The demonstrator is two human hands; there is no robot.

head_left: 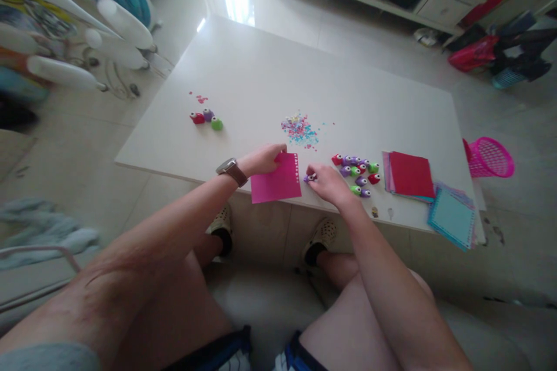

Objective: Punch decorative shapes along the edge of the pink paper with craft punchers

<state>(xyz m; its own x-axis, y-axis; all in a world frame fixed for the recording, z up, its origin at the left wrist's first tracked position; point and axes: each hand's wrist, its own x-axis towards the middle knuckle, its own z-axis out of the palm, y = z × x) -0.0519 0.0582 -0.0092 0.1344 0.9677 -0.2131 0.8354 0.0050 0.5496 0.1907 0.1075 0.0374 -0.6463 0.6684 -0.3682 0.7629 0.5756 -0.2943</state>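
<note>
My left hand, with a watch on its wrist, grips the top edge of a pink sheet of paper. A row of small punched holes runs down the sheet's right edge. Just right of that edge my right hand closes its fingers on a small purple craft punch, partly hidden by the fingers. Beyond the sheet lies a heap of coloured paper bits. Several red, purple and green craft punches are grouped to the right of my right hand.
A second group of punches stands at the left, with red paper bits behind. On the table's right lie red paper sheets and light blue sheets. A pink basket stands beyond the right edge.
</note>
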